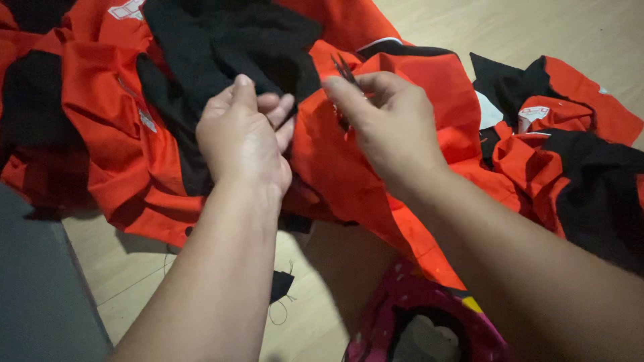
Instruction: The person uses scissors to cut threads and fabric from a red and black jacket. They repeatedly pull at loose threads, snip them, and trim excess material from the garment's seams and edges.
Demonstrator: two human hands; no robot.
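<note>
Hands (315, 127) gripping garment (349, 167), snips (344, 69) above.

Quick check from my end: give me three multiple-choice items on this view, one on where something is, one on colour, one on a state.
1. Where does the second heap of garments lie?
A. To the right of the hands
B. Under the grey block
C. Behind the person's knees

2. Which two colours make up the garment being worked on?
A. Blue and white
B. Orange-red and black
C. Green and yellow

3. What is the right hand doing?
A. Lying flat and empty on the floor
B. Pinching small thread snips, tips pointing up
C. Holding a phone

Key: 1 A, the heap sits on the wooden floor at the right edge. 2 B, orange-red panels join black ones. 3 B, dark metal tips stick out above the thumb and fingers, while the left hand grips the black fabric.
</note>
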